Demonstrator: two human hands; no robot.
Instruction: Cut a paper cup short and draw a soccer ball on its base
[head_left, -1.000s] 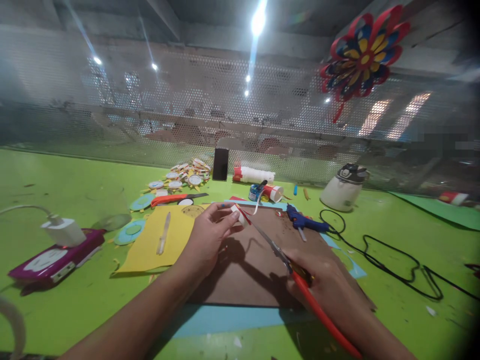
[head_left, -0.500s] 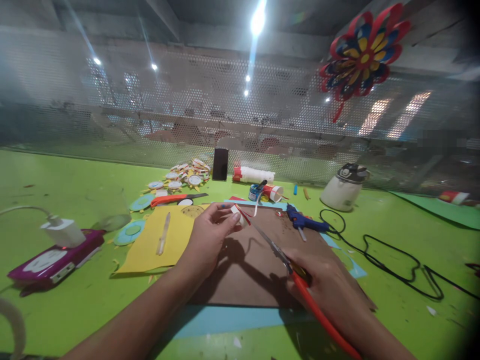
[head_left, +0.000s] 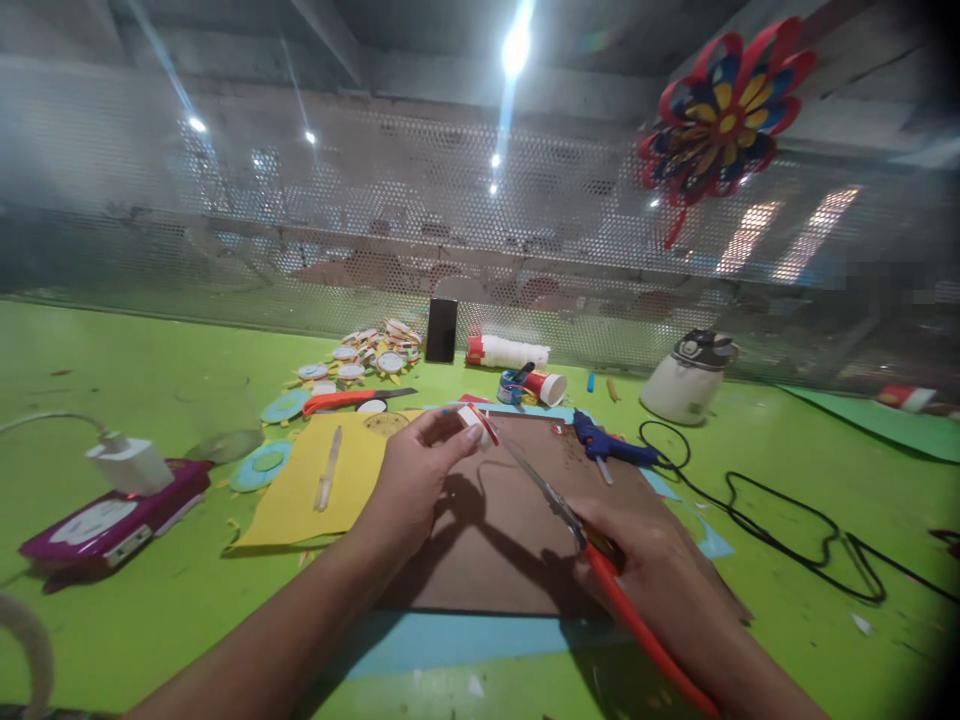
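Note:
My left hand point(head_left: 411, 480) pinches a small white and red paper piece point(head_left: 475, 416) above the brown board point(head_left: 495, 545). My right hand point(head_left: 652, 570) is closed round the orange handles of a pair of scissors point(head_left: 559, 505). The steel blades reach up and left to the paper piece. Both hands hover over the brown board, which lies on a light blue sheet point(head_left: 450, 640) on the green table point(head_left: 150, 610).
A yellow sheet point(head_left: 322, 480) with a pale stick lies left of the board. A blue glue gun point(head_left: 607, 445) and its black cord point(head_left: 780, 520) lie to the right, near a white pot point(head_left: 686, 380). A purple power strip point(head_left: 105, 520) sits at far left. Paper discs, cups and a dark phone stand behind.
The paper piece in my left hand has risen slightly and the trailing red and white strip is no longer seen. Both hands stay in place.

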